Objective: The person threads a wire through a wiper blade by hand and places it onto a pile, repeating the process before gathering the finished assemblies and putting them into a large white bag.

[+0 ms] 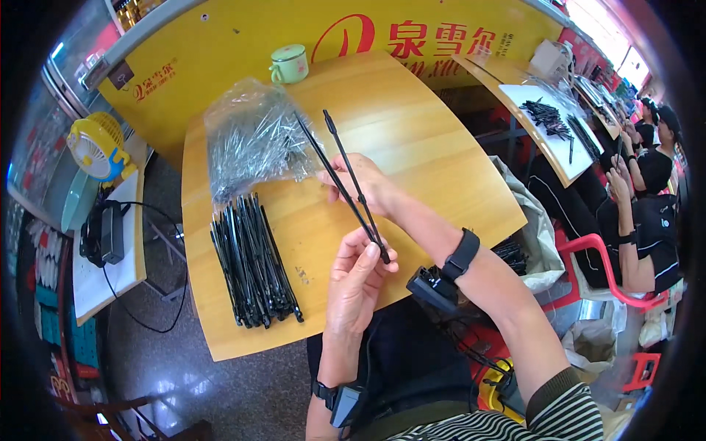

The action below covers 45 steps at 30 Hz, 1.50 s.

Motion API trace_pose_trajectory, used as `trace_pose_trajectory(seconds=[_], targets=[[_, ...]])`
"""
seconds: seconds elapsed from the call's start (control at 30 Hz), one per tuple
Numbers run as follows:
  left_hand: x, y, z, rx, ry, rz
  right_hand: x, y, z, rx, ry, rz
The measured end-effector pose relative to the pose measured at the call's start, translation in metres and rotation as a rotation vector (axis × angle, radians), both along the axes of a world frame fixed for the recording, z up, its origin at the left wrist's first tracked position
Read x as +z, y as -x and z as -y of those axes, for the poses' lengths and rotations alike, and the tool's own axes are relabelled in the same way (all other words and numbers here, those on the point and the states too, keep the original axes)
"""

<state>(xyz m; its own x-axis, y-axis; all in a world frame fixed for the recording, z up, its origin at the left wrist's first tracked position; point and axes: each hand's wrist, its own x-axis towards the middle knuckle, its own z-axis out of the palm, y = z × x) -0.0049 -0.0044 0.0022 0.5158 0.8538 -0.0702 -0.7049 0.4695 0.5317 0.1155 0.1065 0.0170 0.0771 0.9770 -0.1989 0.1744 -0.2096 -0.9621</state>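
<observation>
Two slender black rods (362, 199) are raised over the near part of the worktop (434, 147), their lower ends together and their upper ends splayed apart, pointing toward eleven o'clock. The left hand (354, 283) has its thumb and fingers pinched around the lower ends. The right hand (375, 187) is just past it at twelve to one o'clock, behind the rods; its fingers are bent near the shafts, but whether they grip them cannot be told.

Taking the left hand as the dial's centre, a bundle of black rods (254, 268) lies at nine o'clock, its pieces roughly parallel. At eleven a clear plastic bag (257, 136) sits just beyond the bundle, and past the bag, between eleven and twelve, stands a pale green mug (289, 66). A yellow panel (257, 37) rises along the far edge from eleven to one.

Off the worktop, a yellow and blue fan (98, 151) is at ten, with a black power adapter (112, 234) nearer nine. A pale sack (543, 246) stands at three, dark pieces showing by it. At two, a white board (555, 121) carries more black pieces, and people in dark clothes (651, 228) sit between two and three.
</observation>
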Motion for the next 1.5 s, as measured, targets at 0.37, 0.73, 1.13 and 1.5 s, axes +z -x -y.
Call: trace_pose_trajectory(seconds=[0.37, 0.73, 1.13, 1.5], targets=[[0.002, 0.002, 0.001, 0.011, -0.002, -0.018, -0.009, -0.006, 0.004, 0.097, -0.195, 0.396], [0.003, 0.002, 0.002, -0.021, -0.008, -0.049, 0.003, -0.018, 0.048, 0.161, -0.064, 0.185], [0.001, -0.001, 0.0, 0.008, -0.026, -0.065, 0.028, -0.049, 0.104, -0.073, 0.024, -0.012], [0.001, -0.002, -0.002, 0.039, -0.081, -0.134, 0.022, -0.052, 0.136, -0.095, 0.026, 0.153]])
